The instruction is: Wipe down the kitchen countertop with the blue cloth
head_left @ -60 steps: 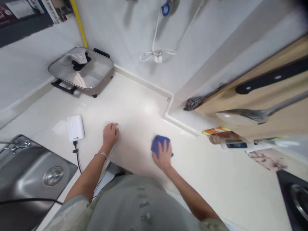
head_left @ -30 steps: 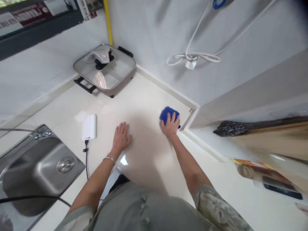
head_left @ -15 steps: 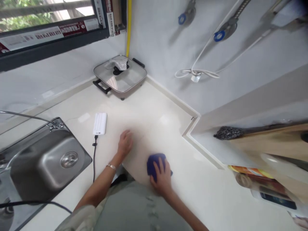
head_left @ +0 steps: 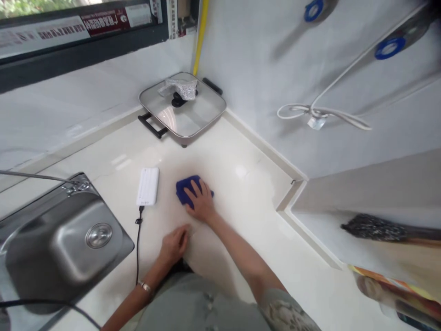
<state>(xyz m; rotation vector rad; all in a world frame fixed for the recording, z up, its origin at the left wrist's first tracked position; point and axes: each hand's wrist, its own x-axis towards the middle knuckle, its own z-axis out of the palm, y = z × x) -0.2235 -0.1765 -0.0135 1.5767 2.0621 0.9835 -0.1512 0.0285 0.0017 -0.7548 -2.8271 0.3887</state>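
A folded blue cloth lies on the white countertop. My right hand presses down on it, gripping it with fingers bent over its top. Closer to my body, my left hand rests at the counter's front edge, its fingers curled in and nothing visible in them. A white power bank lies to the left of the cloth, with a black cable plugged into its near end.
A steel sink is set in the counter at left. In the far corner stands an electric pan with a glass lid. A low ledge runs along the wall. Packets and a dark brush-like bundle are at right.
My right hand has slid the blue cloth forward and left across the counter. My left hand has drawn back toward my body. The view has shifted slightly.
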